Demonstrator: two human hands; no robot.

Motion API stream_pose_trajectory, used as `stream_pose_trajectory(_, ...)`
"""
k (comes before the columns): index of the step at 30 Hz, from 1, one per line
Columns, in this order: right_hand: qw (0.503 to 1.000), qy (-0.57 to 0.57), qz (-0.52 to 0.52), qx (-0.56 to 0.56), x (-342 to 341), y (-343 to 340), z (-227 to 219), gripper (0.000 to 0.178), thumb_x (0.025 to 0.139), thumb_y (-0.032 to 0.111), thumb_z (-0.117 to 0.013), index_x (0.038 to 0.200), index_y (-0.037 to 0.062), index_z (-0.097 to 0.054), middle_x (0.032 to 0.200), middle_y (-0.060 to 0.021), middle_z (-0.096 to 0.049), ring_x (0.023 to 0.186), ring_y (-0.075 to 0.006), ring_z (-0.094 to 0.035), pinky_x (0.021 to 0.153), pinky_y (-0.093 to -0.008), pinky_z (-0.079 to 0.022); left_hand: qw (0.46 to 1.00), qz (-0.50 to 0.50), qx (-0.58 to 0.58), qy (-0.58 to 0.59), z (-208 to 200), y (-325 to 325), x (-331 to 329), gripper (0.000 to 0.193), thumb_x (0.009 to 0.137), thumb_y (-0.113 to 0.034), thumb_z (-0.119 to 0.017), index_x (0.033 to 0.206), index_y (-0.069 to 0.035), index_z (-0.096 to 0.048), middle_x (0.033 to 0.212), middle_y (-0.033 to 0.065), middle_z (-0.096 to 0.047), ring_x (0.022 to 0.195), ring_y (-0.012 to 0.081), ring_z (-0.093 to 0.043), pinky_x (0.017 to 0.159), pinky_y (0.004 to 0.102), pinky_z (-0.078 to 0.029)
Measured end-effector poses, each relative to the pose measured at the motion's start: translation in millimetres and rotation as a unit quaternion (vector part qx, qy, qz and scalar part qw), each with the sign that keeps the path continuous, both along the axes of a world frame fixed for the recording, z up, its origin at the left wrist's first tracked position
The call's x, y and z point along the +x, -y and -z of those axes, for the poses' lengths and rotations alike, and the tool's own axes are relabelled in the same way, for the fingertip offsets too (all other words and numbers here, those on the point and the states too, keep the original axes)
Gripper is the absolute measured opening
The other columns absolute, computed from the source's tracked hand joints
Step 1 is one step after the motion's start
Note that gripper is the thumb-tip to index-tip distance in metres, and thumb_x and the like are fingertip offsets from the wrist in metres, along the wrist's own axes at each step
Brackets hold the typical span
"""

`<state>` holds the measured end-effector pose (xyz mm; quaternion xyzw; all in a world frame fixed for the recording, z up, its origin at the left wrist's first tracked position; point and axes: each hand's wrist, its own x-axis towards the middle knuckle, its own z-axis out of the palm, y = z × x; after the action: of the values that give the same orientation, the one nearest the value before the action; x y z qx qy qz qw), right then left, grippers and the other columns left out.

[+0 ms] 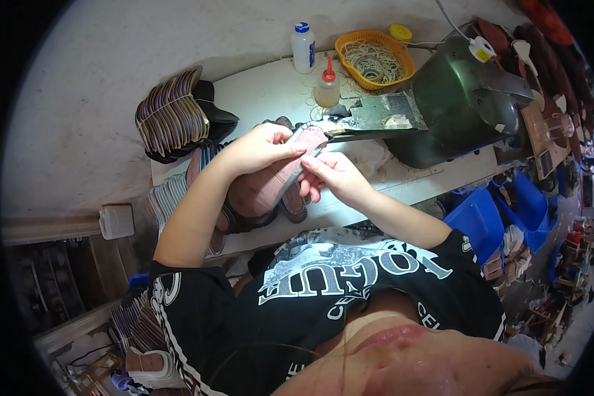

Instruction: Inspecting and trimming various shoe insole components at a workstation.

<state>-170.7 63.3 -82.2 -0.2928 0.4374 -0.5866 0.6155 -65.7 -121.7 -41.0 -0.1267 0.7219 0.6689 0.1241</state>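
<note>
A shoe piece [256,189] with a pinkish-brown sole face and a grey edge is held over the table, its narrow end up against the working tip of a dark green machine [452,99]. My left hand [265,149] is closed on its upper left side, thumb lying across the pink face. My right hand [336,177] pinches the grey edge on the other side, thumb on top and the other fingers curled partly beneath. More shoe pieces [296,206] lie under and beside it, partly covered by the held one and my left arm.
Bundled stacked soles [171,112] sit at the table's far left. Behind the work are a white bottle [303,51], a red-tipped glue bottle [327,89] and an orange basket [345,46] of pale bands. Blue bins [475,224] stand at the right.
</note>
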Motion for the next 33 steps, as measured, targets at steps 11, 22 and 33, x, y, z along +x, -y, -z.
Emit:
stream_pose_trajectory(11, 0.995, 0.069, -0.044, 0.062, -46.8, 4.2, -10.9, 0.039, 0.095, 0.032, -0.051, 0.083, -0.0029, -0.062, 0.063, -0.0108, -0.063, 0.045, -0.0134, -0.056, 0.044, -0.0231, -0.046, 0.989, -0.034, 0.055, 0.136, -9.1, -3.9, -31.3, 0.03, 0.091, -0.032, -0.061, 0.081, -0.004, -0.065, 0.065, -0.0012, -0.06, 0.052, 0.0034, -0.052, 0.047, 0.0187, -0.042)
stream_pose_trajectory(22, 0.991, -0.001, -0.087, 0.097, -39.5, -32.4, -26.7, 0.035, 0.094, 0.033, -0.055, 0.115, 0.0042, -0.058, 0.099, -0.0021, -0.063, 0.086, -0.008, -0.059, 0.066, -0.0231, -0.048, 0.971, -0.095, 0.012, 0.219, -28.1, -7.8, -47.8, 0.05, 0.09, -0.043, -0.058, 0.072, 0.003, -0.064, 0.051, 0.0103, -0.059, 0.035, 0.0139, -0.054, 0.033, 0.0238, -0.045)
stream_pose_trajectory(33, 0.836, -0.513, -0.014, -0.193, 0.0, -23.8, -51.1, 0.02, 0.079, 0.02, -0.065, 0.076, 0.0018, -0.059, 0.059, -0.0112, -0.055, 0.055, -0.029, -0.058, 0.054, -0.0372, -0.047, 0.918, -0.354, 0.086, -0.156, -16.8, -59.9, 2.0, 0.034, 0.099, -0.038, -0.044, 0.098, -0.005, -0.052, 0.072, 0.0009, -0.052, 0.06, 0.0073, -0.046, 0.053, 0.0199, -0.036)
